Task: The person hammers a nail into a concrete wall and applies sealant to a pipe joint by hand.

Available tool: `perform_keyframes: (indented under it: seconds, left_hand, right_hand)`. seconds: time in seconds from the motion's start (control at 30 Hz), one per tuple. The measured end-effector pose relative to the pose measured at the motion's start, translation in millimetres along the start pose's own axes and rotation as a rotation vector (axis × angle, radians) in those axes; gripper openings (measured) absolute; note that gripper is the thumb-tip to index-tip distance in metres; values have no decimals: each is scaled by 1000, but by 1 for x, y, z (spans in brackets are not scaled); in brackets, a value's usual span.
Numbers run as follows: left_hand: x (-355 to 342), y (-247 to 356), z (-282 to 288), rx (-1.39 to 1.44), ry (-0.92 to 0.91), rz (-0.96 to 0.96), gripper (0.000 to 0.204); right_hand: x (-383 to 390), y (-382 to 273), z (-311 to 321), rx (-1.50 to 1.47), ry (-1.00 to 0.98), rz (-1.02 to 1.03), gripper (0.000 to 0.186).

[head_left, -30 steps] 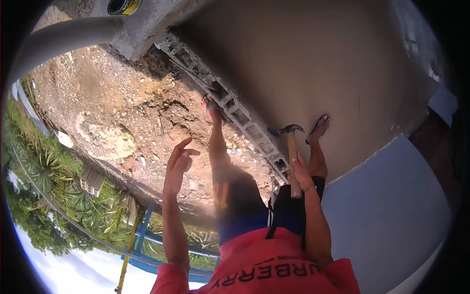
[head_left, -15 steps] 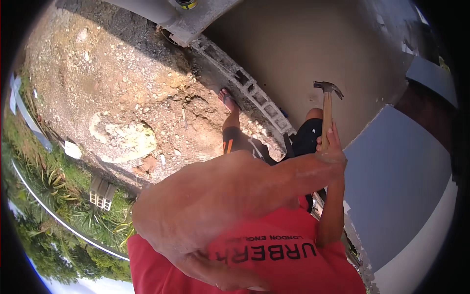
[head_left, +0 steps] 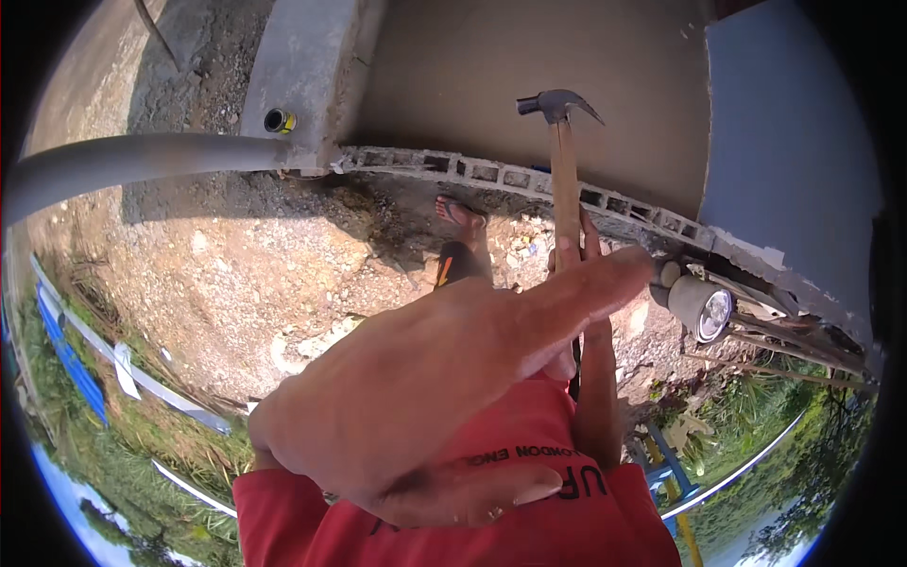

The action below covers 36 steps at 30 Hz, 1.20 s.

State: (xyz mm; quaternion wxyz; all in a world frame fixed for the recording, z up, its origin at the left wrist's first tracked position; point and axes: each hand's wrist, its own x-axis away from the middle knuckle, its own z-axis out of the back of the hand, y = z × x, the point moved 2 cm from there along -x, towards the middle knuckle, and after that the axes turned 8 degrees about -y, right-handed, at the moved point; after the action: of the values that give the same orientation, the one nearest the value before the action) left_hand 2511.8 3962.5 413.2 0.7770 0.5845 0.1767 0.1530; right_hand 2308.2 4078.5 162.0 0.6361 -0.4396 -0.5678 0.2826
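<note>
Claw hammer [head_left: 565, 175], wooden handle, dark metal head: held out ahead of the body, head end farthest from the person, claw curving toward the right. Right hand [head_left: 589, 242] has it low on the handle; the grip is closed around the wood, fingers wrapped, part of the hand hidden behind the other one. Left hand [head_left: 406, 392] large and near the lens, in front of the shirt; index finger extended across toward the right, thumb well apart below, nothing seen between them. Its other fingers cannot be made out. Red shirt [head_left: 472, 524] below. Beyond, the row of hollow blocks [head_left: 484, 174] runs across, passing behind the handle; smooth brown floor [head_left: 453, 76] on its far side, stony ground [head_left: 236, 274] on the near. Sandalled foot [head_left: 460, 212] beside the blocks. Right: pale cylinder [head_left: 697, 304] with a shiny round end. Upper left: small can [head_left: 276, 121] on a concrete ledge [head_left: 298, 57], near a thick grey pipe [head_left: 151, 161].
</note>
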Motion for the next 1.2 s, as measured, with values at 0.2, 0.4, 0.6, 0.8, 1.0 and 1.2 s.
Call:
perform_keyframes:
  seconds: [0.2,0.4,0.6,0.8,1.0,1.2]
  left_hand:
    - [-19,-79,-117,184,-38,442,45]
    - [14,-122,-193,479,13,841,39]
    - [-24,-138,-242,651,22,897,38]
    - [-67,-191,-247,739,-244,896,41]
    - [-36,-235,-172,854,-233,1056,41]
    - [24,-270,-95,1045,-69,1057,39]
  right_hand:
    - [196,81,97,-133,286,-183,37]
    - [262,110,134,-346,607,-120,51]
    - [229,142,168,-224,845,142,43]
    - [203,164,130,-809,839,-166,27]
    - [236,248,22,-784,1006,-458,26]
    - [323,352,-66,-109,849,-710,22]
